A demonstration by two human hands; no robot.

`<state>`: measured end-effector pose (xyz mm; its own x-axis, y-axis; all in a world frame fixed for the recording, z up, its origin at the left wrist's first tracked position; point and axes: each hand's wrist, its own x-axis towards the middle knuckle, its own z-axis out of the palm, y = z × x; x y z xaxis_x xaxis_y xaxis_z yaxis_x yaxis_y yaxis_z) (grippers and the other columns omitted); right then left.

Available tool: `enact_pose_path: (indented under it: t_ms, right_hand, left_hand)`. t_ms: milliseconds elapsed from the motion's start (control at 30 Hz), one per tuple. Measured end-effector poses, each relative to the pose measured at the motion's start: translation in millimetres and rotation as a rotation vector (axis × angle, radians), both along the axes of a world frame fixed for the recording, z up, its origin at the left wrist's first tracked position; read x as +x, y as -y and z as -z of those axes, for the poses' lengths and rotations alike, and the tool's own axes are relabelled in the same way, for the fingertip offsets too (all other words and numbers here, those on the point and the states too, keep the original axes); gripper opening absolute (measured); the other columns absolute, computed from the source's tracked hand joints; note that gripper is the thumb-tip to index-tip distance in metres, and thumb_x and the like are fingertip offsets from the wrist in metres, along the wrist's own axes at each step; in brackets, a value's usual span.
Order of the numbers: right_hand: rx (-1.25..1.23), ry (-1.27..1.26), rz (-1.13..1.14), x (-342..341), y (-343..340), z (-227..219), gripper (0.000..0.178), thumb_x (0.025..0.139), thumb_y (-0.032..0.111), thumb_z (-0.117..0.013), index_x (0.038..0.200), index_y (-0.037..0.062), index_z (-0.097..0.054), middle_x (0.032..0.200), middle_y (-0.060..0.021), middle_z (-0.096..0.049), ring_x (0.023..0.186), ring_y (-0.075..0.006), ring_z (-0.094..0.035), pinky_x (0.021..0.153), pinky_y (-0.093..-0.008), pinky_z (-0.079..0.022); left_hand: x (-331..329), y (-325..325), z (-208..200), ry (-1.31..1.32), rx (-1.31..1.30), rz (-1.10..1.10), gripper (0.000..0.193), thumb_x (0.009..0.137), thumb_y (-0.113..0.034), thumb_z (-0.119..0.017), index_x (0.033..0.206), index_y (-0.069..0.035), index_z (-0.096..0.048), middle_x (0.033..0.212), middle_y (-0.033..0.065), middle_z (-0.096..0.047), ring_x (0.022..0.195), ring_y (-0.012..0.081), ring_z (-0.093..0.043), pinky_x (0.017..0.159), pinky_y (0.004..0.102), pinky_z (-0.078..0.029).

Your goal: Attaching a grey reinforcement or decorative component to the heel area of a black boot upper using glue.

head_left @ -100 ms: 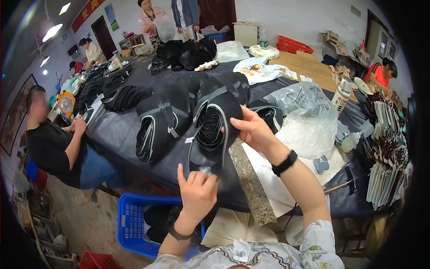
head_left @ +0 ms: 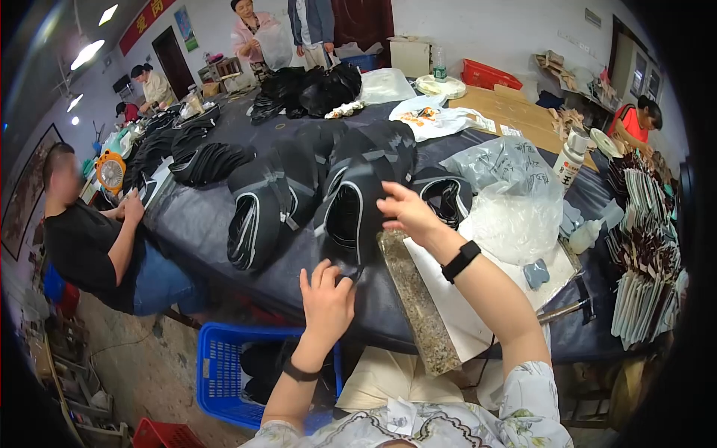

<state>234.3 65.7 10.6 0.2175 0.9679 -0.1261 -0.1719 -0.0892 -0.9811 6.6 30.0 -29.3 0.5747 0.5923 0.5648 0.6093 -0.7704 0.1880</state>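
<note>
In front of me lies a bundle of nested black shoe uppers (head_left: 349,213) with pale edging, tied across with a grey strip. My right hand (head_left: 409,213) hovers at the bundle's right side, fingers stretched and apart, holding nothing I can see. Below the bundle's near end is my left hand (head_left: 328,302), its fingers spread and slightly bent over the dark tabletop. No held thing shows in it, though its thumb side is partly hidden. A second similar bundle (head_left: 261,213) lies to the left, and a smaller one (head_left: 444,196) sits behind my right hand.
A stone slab (head_left: 418,306) with a white board (head_left: 455,317) lies right of my hands. Beyond are clear plastic bags (head_left: 515,201), a white bottle (head_left: 571,158) and a hammer (head_left: 571,308). A blue basket (head_left: 216,373) stands below the table edge. A co-worker (head_left: 89,239) sits at left.
The bundle's pulled-out edging loop has dropped back to the bundle. My right hand has come off it and opened; my left hand has moved slightly up, its fingers spreading.
</note>
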Motion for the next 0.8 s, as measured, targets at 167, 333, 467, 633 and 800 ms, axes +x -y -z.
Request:
enact_pose_path:
  t_ms: [167,333,467,633,800]
  right_hand:
    - [-0.134,0.018,-0.01,-4,5,19,0.057,0.081,0.02,-0.06,0.133,0.0121,-0.036,0.125,-0.0084,-0.046,0.113,-0.0207,-0.045,0.087,-0.0398,-0.038]
    - [-0.082,0.017,-0.017,6,14,22,0.055,0.083,0.023,-0.06,0.13,0.0082,-0.038,0.124,-0.0083,-0.047,0.112,-0.0179,-0.045,0.086,-0.0372,-0.04]
    - [-0.043,-0.02,-0.076,-1,26,11,0.045,0.084,0.019,-0.061,0.125,0.0084,-0.045,0.119,-0.0049,-0.051,0.104,-0.0151,-0.051,0.082,-0.0326,-0.044]
    - [0.017,-0.03,-0.094,1,59,6,0.043,0.085,0.019,-0.06,0.123,0.0051,-0.046,0.117,-0.0077,-0.053,0.106,-0.0158,-0.052,0.081,-0.0297,-0.045]
    - [0.037,-0.068,-0.175,-16,81,-4,0.04,0.086,0.019,-0.059,0.122,0.0046,-0.047,0.116,-0.008,-0.054,0.105,-0.0147,-0.053,0.081,-0.027,-0.046]
  left_hand:
    - [-1,-30,34,0.034,-0.123,0.129,0.021,0.07,-0.006,-0.064,0.088,-0.002,-0.054,0.132,0.0216,-0.035,0.125,0.0415,-0.029,0.096,0.0516,-0.031]
    - [33,-71,35,0.118,0.012,0.124,0.018,0.07,0.0,-0.061,0.085,-0.001,-0.052,0.134,0.0223,-0.033,0.124,0.043,-0.028,0.097,0.0483,-0.031]
    - [39,-86,40,0.129,-0.024,0.164,0.036,0.071,-0.001,-0.064,0.102,0.0,-0.046,0.139,0.0236,-0.025,0.126,0.0428,-0.026,0.101,0.0447,-0.028]
    - [46,-42,39,-0.002,-0.051,0.117,0.075,0.07,-0.022,-0.07,0.134,-0.013,-0.033,0.141,0.0173,-0.023,0.13,0.0404,-0.019,0.093,0.0619,-0.026]
    - [57,-78,40,0.023,0.03,0.033,0.059,0.074,-0.001,-0.055,0.129,-0.02,-0.043,0.142,0.0149,-0.024,0.129,0.0398,-0.022,0.089,0.049,-0.039]
